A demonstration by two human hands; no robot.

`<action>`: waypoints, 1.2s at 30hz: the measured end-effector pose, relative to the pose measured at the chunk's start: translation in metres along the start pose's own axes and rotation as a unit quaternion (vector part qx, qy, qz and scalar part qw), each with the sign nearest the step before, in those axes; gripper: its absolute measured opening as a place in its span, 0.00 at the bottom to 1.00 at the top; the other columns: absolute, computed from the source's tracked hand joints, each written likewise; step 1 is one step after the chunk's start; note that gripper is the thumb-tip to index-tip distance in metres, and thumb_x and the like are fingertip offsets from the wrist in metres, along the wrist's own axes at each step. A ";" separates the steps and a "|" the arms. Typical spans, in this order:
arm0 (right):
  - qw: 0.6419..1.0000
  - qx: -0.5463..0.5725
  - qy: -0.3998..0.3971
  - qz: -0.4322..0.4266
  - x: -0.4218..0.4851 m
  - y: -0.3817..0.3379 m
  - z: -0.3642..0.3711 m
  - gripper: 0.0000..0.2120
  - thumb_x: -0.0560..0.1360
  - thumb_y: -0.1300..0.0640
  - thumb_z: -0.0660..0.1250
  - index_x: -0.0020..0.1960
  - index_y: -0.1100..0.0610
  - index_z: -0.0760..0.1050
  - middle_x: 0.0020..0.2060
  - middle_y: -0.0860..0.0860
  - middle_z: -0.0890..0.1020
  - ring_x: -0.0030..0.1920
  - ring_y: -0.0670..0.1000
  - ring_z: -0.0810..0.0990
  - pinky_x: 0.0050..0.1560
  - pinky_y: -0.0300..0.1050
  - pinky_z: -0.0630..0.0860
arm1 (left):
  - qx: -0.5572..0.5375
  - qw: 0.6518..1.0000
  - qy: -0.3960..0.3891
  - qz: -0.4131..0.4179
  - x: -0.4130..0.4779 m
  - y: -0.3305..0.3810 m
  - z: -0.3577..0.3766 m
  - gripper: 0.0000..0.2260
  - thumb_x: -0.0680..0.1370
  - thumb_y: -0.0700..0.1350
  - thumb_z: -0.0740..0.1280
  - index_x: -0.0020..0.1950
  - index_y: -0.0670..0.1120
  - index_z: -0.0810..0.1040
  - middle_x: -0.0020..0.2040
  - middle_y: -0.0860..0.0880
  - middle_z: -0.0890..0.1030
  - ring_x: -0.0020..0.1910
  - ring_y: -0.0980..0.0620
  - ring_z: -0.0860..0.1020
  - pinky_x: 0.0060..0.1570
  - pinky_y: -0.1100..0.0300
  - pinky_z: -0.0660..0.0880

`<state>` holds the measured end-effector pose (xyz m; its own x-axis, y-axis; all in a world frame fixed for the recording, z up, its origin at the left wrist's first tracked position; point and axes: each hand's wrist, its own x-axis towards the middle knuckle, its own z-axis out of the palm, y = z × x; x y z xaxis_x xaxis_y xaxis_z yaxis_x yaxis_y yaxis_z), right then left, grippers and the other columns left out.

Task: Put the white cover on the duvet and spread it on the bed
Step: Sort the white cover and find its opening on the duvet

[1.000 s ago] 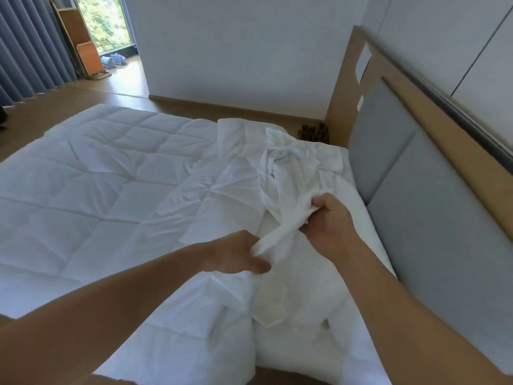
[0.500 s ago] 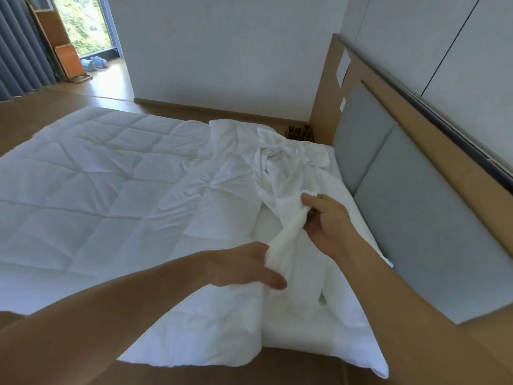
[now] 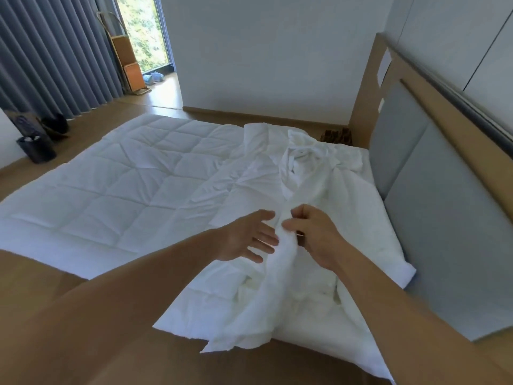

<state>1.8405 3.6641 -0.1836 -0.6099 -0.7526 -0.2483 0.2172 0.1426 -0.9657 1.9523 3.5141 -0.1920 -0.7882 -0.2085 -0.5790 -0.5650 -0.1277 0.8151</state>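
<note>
Lying flat, duvet [image 3: 111, 195]: quilted, white, spread over the bed from frame centre out to 9 o'clock; near corner hangs off the bed edge at 6 o'clock.
Headboard [image 3: 433, 218]: grey padded panels in a wood frame, running from 1 o'clock down to 4 o'clock.
Curtain [image 3: 55, 56]: grey, pleated, at 10 o'clock, beside a bright window.
White cover [image 3: 305, 173]: crumpled on top of the duvet along the headboard side; bunched heap at 12 o'clock, a long twisted ridge runs from it down to 6 o'clock and passes between the two hands.
Left hand [image 3: 247, 237]: forearm comes in from 7 o'clock, palm turned toward the ridge. Fingers straight and spread apart, the tips touching the left side of the ridge, gripping nothing.
Right hand [image 3: 313, 234]: forearm comes in from 5 o'clock, back of the hand up. Thumb and curled forefinger pinch the ridge of the white cover; the other fingers are curled under, and I cannot tell their contact.
Bin [image 3: 36, 148]: small, dark, on the wood floor at 9 o'clock.
</note>
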 end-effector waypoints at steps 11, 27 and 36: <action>0.975 -0.157 -0.145 0.057 -0.022 0.056 0.009 0.11 0.70 0.67 0.74 0.35 0.53 0.77 0.33 0.48 0.80 0.36 0.48 0.79 0.41 0.41 0.77 | 0.052 0.982 0.179 -0.042 0.061 -0.015 0.028 0.05 0.75 0.39 0.71 0.40 0.41 0.78 0.32 0.47 0.81 0.29 0.50 0.80 0.36 0.58 0.79; 0.957 0.147 0.161 0.193 0.083 0.044 0.015 0.04 0.78 0.62 0.67 0.48 0.63 0.78 0.32 0.54 0.78 0.28 0.48 0.72 0.27 0.39 0.68 | -0.115 0.993 0.000 0.001 0.074 -0.005 -0.036 0.11 0.83 0.37 0.57 0.47 0.40 0.78 0.38 0.46 0.82 0.35 0.50 0.80 0.38 0.56 0.77; 0.970 0.120 0.187 0.094 0.104 0.020 0.042 0.08 0.78 0.62 0.65 0.52 0.67 0.78 0.43 0.58 0.85 0.42 0.55 0.84 0.40 0.48 0.79 | 0.061 0.991 0.038 0.114 0.074 0.002 -0.052 0.11 0.78 0.52 0.69 0.55 0.47 0.76 0.49 0.52 0.81 0.43 0.61 0.81 0.44 0.67 0.77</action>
<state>1.8133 3.5610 -0.2252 -0.7667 -0.4355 -0.4718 0.4952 0.0665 -0.8662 1.9051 3.4476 -0.2324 -0.8810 -0.2907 -0.3732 -0.4029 0.0476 0.9140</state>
